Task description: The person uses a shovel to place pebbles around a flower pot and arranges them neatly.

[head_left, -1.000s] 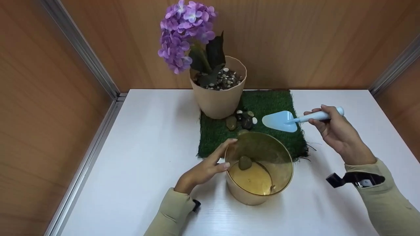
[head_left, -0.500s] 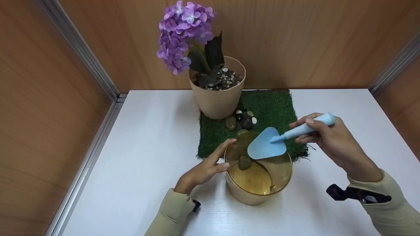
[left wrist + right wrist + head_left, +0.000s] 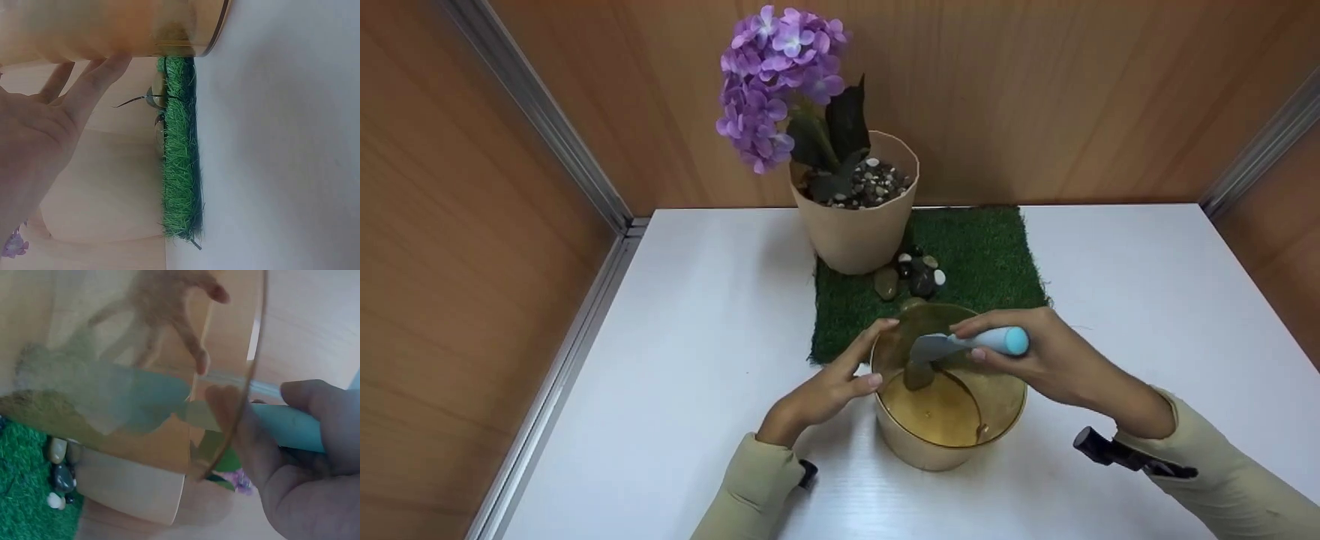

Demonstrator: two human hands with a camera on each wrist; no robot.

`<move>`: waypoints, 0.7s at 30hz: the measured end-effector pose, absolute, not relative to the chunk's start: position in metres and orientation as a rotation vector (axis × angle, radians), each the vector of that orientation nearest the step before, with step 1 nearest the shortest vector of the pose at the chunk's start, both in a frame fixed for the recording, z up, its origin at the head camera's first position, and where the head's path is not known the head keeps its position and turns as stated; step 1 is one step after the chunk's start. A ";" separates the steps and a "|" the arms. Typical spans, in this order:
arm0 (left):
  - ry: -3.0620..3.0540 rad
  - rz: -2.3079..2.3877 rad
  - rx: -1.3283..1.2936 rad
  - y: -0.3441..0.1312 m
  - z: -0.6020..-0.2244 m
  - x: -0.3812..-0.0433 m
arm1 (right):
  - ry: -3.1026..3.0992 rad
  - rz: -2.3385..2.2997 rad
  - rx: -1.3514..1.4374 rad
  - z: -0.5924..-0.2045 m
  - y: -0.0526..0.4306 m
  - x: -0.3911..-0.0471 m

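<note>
A see-through amber round container (image 3: pixel 928 457) stands upright on the white table, partly overlapping the grass mat in the head view. My left hand (image 3: pixel 821 390) has its fingers extended against the container's left side, thumb near the rim. My right hand (image 3: pixel 1061 367) grips a small light-blue trowel by its handle (image 3: pixel 997 341). The trowel's blade (image 3: pixel 934 346) tips down inside the container; in the right wrist view the blade (image 3: pixel 140 399) shows through the amber wall. A dark rounded shape (image 3: pixel 919 376) shows below the blade.
Behind stands a beige pot (image 3: pixel 855 240) with purple flowers (image 3: pixel 780 82) and pebbly filling. It rests at the left of a green artificial grass mat (image 3: pixel 986 247). Several stones (image 3: pixel 921 281) lie on the mat by the pot. A wooden panel (image 3: pixel 1035 97) rises along the back.
My right hand has moved left and toward me with the trowel. The blade has gone from over the mat to inside the container, tipping downward. My left hand stays put.
</note>
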State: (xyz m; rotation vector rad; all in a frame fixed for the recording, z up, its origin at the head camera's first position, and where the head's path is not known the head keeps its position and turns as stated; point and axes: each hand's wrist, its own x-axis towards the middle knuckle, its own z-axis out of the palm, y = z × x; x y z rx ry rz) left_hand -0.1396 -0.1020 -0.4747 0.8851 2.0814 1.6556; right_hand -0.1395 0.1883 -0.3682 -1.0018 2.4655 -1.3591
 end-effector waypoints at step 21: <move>2.087 1.626 0.867 -0.102 -0.440 -0.126 | 2.581 -0.959 -1.220 -0.388 0.154 -0.143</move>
